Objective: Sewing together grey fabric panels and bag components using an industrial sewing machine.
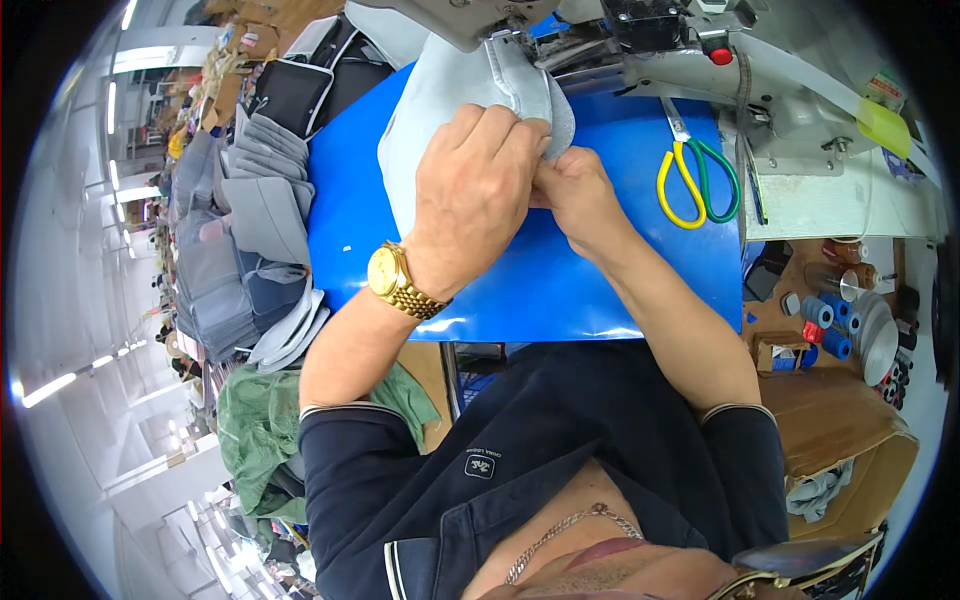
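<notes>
My left hand, with a gold watch on the wrist, presses down on a light grey fabric piece that lies on the blue table surface. My right hand pinches the edge of the same fabric just beside the left fingers. The fabric runs up under the head of the sewing machine at the top. The fingertips of both hands meet at the fabric's folded edge, which hides the seam itself.
Scissors with yellow and green handles lie to the right on the blue surface. A stack of grey fabric pieces sits to the left, green cloth below it. Thread spools and a cardboard box stand at the right.
</notes>
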A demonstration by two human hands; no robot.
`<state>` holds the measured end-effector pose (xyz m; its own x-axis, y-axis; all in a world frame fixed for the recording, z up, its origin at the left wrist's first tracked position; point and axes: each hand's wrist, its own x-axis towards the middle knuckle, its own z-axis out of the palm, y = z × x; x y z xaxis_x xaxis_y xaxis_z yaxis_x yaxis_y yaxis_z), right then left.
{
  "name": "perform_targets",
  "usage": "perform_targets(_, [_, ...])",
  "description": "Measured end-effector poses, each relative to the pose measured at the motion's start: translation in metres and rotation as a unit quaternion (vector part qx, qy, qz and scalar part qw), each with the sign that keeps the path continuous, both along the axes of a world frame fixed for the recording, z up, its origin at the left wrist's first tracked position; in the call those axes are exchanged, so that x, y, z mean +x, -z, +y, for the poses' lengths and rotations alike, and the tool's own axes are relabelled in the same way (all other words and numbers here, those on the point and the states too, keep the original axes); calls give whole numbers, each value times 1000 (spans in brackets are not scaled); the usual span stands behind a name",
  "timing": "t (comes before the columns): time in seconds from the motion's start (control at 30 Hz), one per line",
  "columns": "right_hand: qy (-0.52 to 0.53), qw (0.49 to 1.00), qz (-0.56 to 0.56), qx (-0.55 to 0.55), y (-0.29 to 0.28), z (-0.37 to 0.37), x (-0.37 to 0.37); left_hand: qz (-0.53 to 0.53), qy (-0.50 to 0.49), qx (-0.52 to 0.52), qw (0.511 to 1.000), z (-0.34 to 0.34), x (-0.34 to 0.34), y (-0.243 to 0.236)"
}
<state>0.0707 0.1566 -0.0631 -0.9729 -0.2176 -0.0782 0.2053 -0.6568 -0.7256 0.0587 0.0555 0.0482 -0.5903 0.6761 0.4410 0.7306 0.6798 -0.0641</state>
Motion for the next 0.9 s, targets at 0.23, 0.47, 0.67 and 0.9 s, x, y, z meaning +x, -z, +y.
perform_targets(0.23, [33,998,50,-8,9,-8,-13,4,-21,107,994,5,-16,26])
perform_targets(0.47, [61,995,83,-11,18,-8,-38,61,-62,178,980,17,-33,38])
perform_targets(0.67, [53,991,118,41,13,6,-43,57,-122,192,972,30,-33,40])
perform_targets(0.9, [-13,970,157,183,-3,35,-49,-12,-96,123,988,10,-30,19])
